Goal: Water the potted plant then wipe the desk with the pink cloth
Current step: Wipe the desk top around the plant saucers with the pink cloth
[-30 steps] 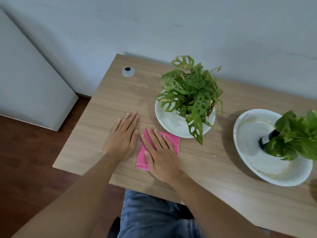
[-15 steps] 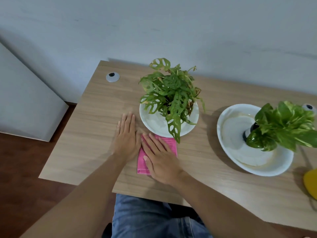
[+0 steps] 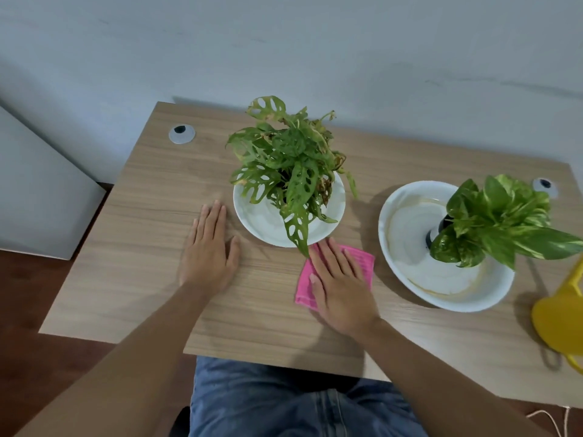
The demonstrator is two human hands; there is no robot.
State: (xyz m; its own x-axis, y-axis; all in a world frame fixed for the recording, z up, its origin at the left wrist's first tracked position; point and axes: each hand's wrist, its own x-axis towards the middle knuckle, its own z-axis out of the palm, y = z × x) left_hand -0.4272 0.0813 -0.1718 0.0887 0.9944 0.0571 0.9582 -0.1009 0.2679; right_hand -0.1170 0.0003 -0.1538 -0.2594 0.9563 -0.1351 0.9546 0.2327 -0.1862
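Observation:
The folded pink cloth (image 3: 362, 261) lies flat on the wooden desk (image 3: 151, 247), between the two white dishes. My right hand (image 3: 342, 285) presses palm-down on it, fingers spread and pointing away from me. My left hand (image 3: 209, 250) rests flat on the bare desk, left of the near dish, holding nothing. A potted plant with holed leaves (image 3: 290, 165) stands in a white dish (image 3: 262, 222). A second potted plant (image 3: 501, 219) stands in a larger white dish (image 3: 419, 272) at the right.
A yellow watering can (image 3: 558, 316) sits at the desk's right edge, partly cut off. Two grey cable grommets (image 3: 181, 134) (image 3: 544, 185) are set near the desk's back corners. A white panel stands on the floor at left. My jeans show below the front edge.
My right hand has slid the pink cloth to the right, away from my left hand, toward the larger dish. The left hand stays flat on the desk. The view has shifted right.

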